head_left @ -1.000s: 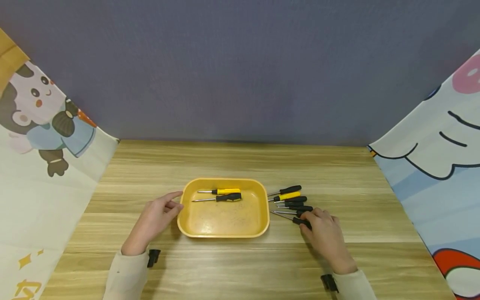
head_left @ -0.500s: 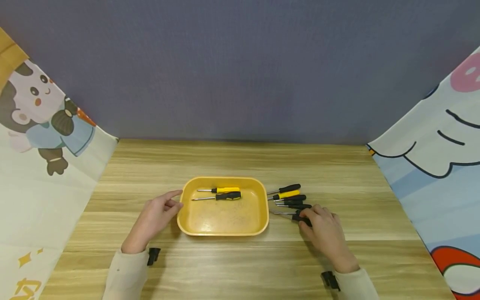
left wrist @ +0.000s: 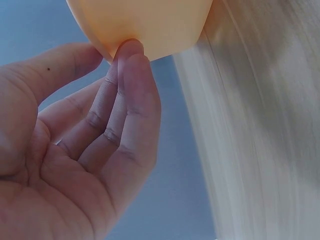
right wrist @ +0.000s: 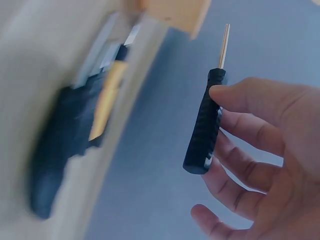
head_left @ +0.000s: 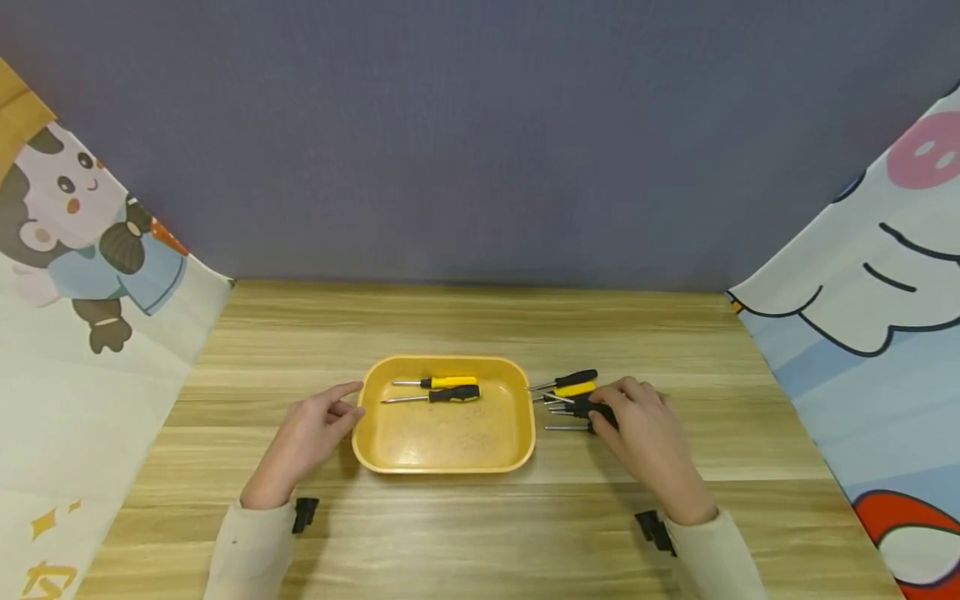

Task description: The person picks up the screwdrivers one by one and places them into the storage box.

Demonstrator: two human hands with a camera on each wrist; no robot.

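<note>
My right hand point(head_left: 645, 433) pinches a black-handled screwdriver point(right wrist: 205, 120) between thumb and fingers; its thin metal shaft points to the tray in the head view. In the right wrist view it is lifted off the table. Below the hand lies a row of screwdrivers point(head_left: 576, 378), mostly black with one yellow handle point(head_left: 576, 389), partly hidden by the hand. My left hand point(head_left: 315, 437) touches the outer left wall of the yellow tray point(head_left: 442, 472), thumb and fingertips point(left wrist: 135, 70) at its rim. Inside the tray lie a yellow screwdriver point(head_left: 453, 382) and a black-and-yellow one point(head_left: 453, 393).
The wooden table point(head_left: 465, 533) runs back to a grey-blue panel point(head_left: 480, 150). Printed cartoon panels point(head_left: 105, 275) stand along both sides. One more screwdriver shaft point(head_left: 566, 428) lies nearest the front of the row, its handle partly behind the right hand.
My right hand has picked up the front black screwdriver and moved it up and slightly left over the others. My left hand stays at the tray.
</note>
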